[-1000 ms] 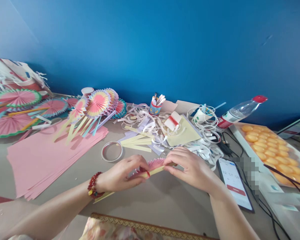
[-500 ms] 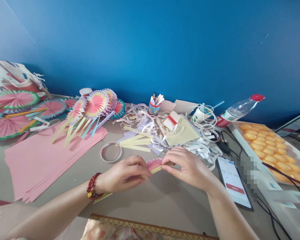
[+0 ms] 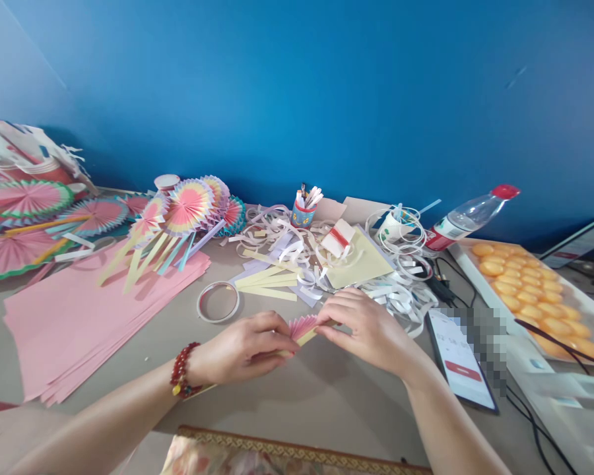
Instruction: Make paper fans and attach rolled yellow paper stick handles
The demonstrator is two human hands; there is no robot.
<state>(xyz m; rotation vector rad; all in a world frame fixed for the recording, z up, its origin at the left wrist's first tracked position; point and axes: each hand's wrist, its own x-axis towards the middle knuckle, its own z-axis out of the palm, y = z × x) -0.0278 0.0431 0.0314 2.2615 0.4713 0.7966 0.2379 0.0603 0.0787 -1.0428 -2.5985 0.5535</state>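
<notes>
A pleated pink-and-yellow paper fan (image 3: 303, 328) is pinched between my two hands over the near part of the table. My left hand (image 3: 251, 348), with a red bead bracelet at the wrist, has its fingers closed on the fan's left side. On the other side, my right hand (image 3: 361, 333) grips the fan between thumb and fingertips. A pale yellow strip juts out under my left wrist. Most of the fan is hidden by my fingers. Just beyond my left hand lies a roll of tape (image 3: 218, 302).
Pink paper sheets (image 3: 99, 316) and finished paper fans (image 3: 191, 206) occupy the left. Yellow strips (image 3: 267, 284) and white paper scraps (image 3: 400, 300) spread behind my hands. On the right are a phone (image 3: 460, 363), a bottle (image 3: 468, 221) and a box of orange-yellow rounded items (image 3: 539, 290).
The whole view has shifted slightly. Both hands keep hold of the paper fan, with my right hand a little closer to my left.
</notes>
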